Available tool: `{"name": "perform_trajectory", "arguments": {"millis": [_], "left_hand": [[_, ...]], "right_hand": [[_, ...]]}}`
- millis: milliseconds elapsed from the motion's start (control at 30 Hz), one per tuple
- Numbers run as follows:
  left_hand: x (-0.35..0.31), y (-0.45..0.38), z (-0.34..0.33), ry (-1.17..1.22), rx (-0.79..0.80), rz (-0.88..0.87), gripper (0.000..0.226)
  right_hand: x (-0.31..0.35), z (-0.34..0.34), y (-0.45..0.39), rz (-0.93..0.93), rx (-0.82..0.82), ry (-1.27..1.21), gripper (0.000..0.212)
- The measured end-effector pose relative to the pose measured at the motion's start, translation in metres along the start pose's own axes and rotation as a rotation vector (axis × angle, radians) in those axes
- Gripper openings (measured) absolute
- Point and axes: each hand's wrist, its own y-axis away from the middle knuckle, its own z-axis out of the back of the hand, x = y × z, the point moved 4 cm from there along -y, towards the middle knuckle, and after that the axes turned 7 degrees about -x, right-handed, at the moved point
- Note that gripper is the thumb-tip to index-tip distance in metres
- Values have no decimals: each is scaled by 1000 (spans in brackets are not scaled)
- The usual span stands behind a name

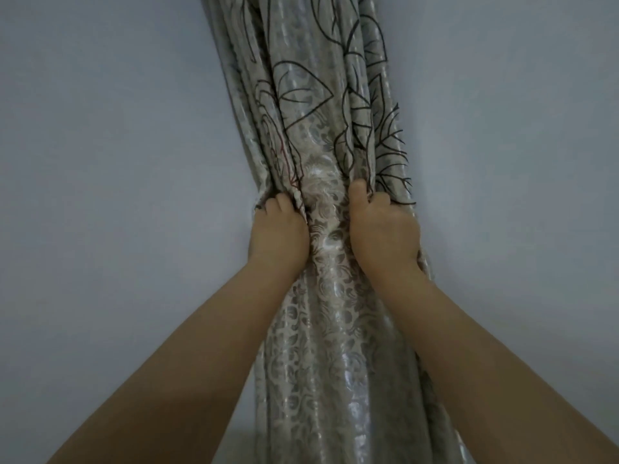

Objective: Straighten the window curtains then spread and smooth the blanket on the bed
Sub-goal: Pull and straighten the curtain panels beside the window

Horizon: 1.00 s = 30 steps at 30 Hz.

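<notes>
both bare forearms reach up; left hand [279, 231] and right hand [385, 229] each clutch folds of the bunched beige-silver leaf-patterned curtain [321, 329] hanging against the pale grey wall [117, 162]. curtain-straightening step; next, likely drawing folds apart sideways.

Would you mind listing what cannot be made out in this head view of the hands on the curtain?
- Fingers of the left hand and right hand: curled into the curtain folds, which hide their tips.
- Curtain top and hem: cut off by the upper and lower frame edges.
- Window: none shows; only plain wall flanks the bunched fabric.
- Bed and blanket: outside the view.
</notes>
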Motion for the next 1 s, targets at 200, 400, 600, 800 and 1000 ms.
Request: {"name": "perform_trajectory", "arguments": {"millis": [200, 400, 600, 800, 1000], "left_hand": [[21, 49, 9, -174, 168, -178, 40], [42, 99, 55, -213, 191, -188, 26], [74, 154, 112, -194, 394, -84, 18], [164, 242, 232, -268, 348, 82, 22], [275, 358, 379, -464, 340, 378, 30]], "right_hand": [[11, 35, 8, -4, -37, -89, 30], [17, 79, 40, 48, -86, -147, 37], [41, 149, 79, 269, 19, -190, 45], [96, 257, 64, 194, 246, -470, 35], [175, 413, 31, 20, 233, -1086, 18]]}}
